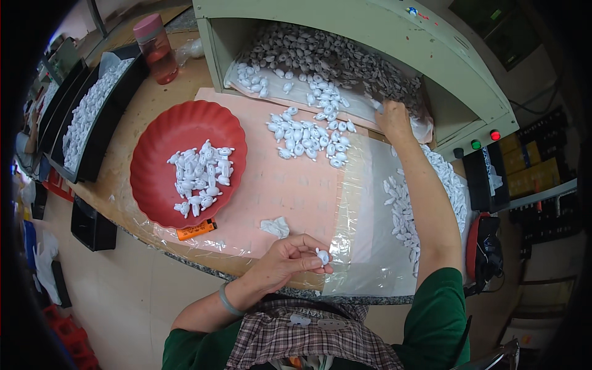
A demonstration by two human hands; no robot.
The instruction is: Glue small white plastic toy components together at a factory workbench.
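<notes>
Near the table's front edge, my left hand (295, 262) pinches a small white rounded plastic figure part (322, 255) between thumb and fingers. My right arm stretches forward, and my right hand (394, 118) is closed at the opening of a pale green metal cabinet (213, 55). Something whitish shows at its fingertips, too small to name. Loose white rounded parts (302, 137) lie on the pink sheet and the cabinet's lip, with many more heaped inside. A red scalloped bowl (145, 179) to the left holds several white figures (200, 176).
Slim white pieces (401, 216) are spread at the right. A crumpled white tissue (275, 227) and an orange box (197, 230) lie near the bowl. Farther left are a black bin of white parts (92, 145) and a pink-lidded bottle (157, 52). Red and green lights (495, 135) mark the cabinet's corner.
</notes>
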